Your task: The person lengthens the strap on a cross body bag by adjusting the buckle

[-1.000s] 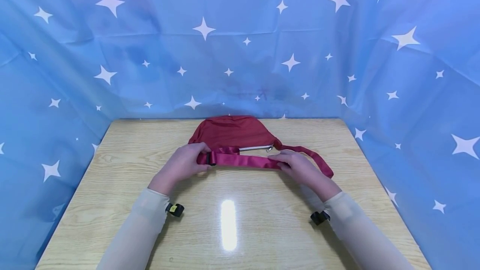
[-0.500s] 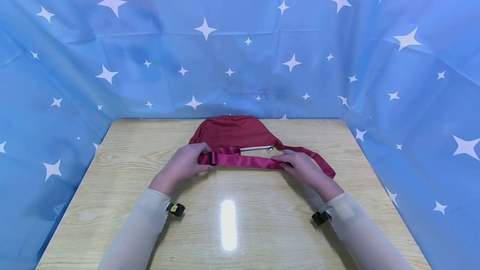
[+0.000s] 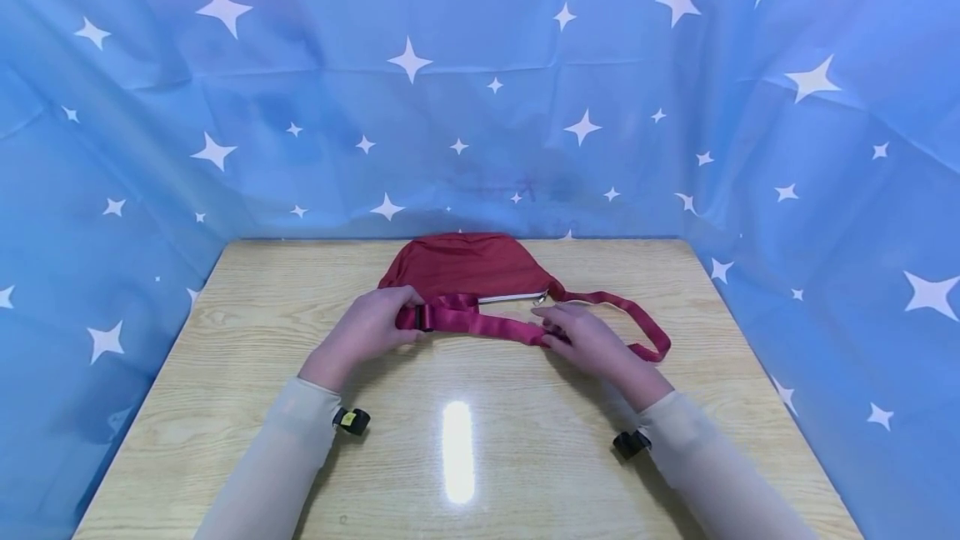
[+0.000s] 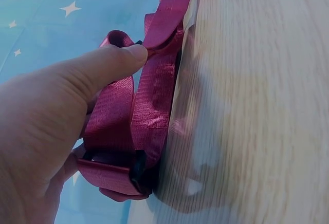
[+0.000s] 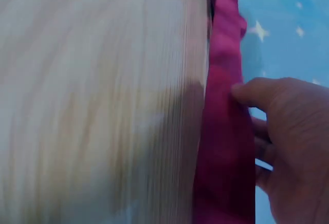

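Note:
A dark red waist bag (image 3: 465, 265) lies near the table's far edge, its white zipper (image 3: 513, 297) facing me. From its side runs a magenta webbing strap (image 3: 502, 327). My left hand (image 3: 365, 332) grips the strap beside a black slider buckle (image 3: 423, 317). In the left wrist view, the thumb (image 4: 110, 62) presses on looped strap layers, with the black buckle (image 4: 113, 157) lower down. Farther right, my right hand (image 3: 588, 340) holds the strap's front run. In the right wrist view its thumb (image 5: 257, 93) touches the strap (image 5: 223, 111), the other fingers partly hidden behind.
The bag and hands are on a light wood-grain table (image 3: 225, 407), with a bright glare patch in front. Blue star-patterned cloth (image 3: 480, 107) hangs behind and at both sides. The strap's far part (image 3: 637, 315) curves out to the right of the bag.
My right hand has shifted slightly left and toward me, and the strap between the hands now slants down to the right. The left hand and the bag hold their places.

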A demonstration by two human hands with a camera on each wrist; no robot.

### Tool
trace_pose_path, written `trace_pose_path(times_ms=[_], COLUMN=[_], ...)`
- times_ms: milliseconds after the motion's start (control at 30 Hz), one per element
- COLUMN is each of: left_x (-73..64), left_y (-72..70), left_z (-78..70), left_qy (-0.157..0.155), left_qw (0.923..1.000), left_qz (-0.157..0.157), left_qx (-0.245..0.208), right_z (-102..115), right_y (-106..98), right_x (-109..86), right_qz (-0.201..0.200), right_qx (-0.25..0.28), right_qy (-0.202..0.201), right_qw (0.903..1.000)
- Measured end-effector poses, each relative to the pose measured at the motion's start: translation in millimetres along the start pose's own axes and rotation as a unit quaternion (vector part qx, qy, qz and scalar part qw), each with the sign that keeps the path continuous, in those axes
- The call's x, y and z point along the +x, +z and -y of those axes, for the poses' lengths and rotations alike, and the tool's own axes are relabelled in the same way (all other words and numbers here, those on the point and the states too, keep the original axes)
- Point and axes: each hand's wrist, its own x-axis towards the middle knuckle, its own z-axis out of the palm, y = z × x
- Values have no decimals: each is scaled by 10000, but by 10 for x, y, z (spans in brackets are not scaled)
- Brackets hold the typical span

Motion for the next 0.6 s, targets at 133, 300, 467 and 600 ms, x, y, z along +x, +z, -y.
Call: trace_pose_path(times_ms=[133,300,467,600], left_x=[7,14,14,17], left_y=[6,11,15,14], left_z=[-27,-43,-52,-52], left_qy=[41,59,55,60], left_qw=[10000,10000,10000,9999], left_qz=[-39,-65,-65,-88], left_qx=[18,13,11,-31], right_z=[235,497,646,691], right_y=[114,317,454,491], right_x=[156,386,504,537], right_qz=[-66,-132,-155,-366], right_qx=[-6,-83,-169,-79], right_qy=[-140,-447,-424,-398], right_qw=[9999,9989,9988,9985])
